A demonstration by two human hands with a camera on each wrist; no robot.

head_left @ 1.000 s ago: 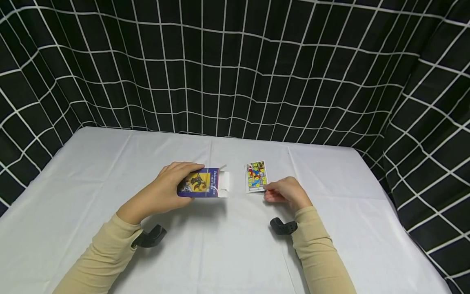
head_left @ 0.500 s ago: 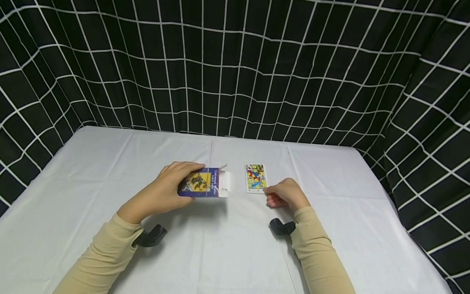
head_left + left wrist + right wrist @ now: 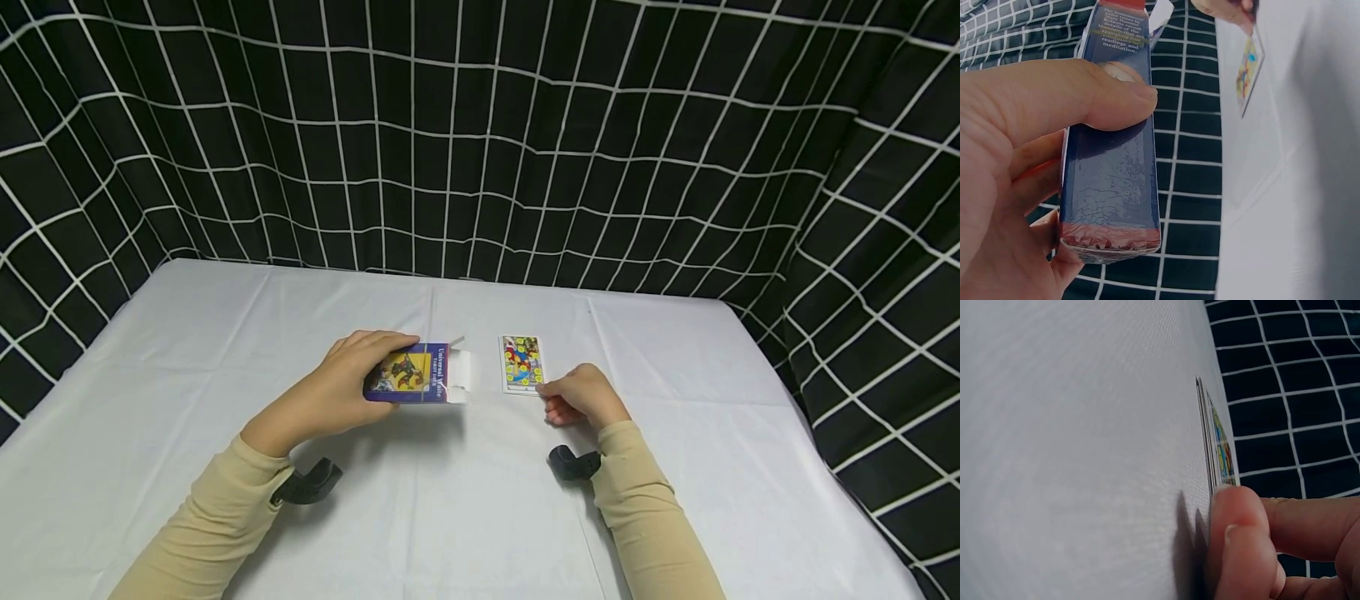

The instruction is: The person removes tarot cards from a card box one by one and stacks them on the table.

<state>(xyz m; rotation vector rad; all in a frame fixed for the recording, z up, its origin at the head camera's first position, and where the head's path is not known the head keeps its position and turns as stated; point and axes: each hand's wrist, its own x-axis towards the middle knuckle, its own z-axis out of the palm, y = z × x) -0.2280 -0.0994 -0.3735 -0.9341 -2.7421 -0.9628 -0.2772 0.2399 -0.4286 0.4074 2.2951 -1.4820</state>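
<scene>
My left hand [image 3: 330, 387] grips a blue tarot card box [image 3: 405, 372] from its left end, thumb along the narrow side. The box's open end, with white flaps [image 3: 459, 375], faces right. In the left wrist view the thumb lies across the printed blue side of the box [image 3: 1110, 181]. To the right, a few tarot cards [image 3: 522, 362] lie in a thin stack, the top one face up with a colourful picture. My right hand [image 3: 587, 395] pinches their near right corner between thumb and fingers. Stacked card edges [image 3: 1205, 437] show in the right wrist view.
A white cloth [image 3: 480, 517] covers the table. Behind and at both sides hangs a black curtain [image 3: 480, 150] with a white grid. Each wrist wears a black camera mount [image 3: 307, 483].
The cards have come down from a slight tilt and look more squared up, their far edge lower in view. My right hand shifted slightly, still pinching them. The left hand and box stay nearly still.
</scene>
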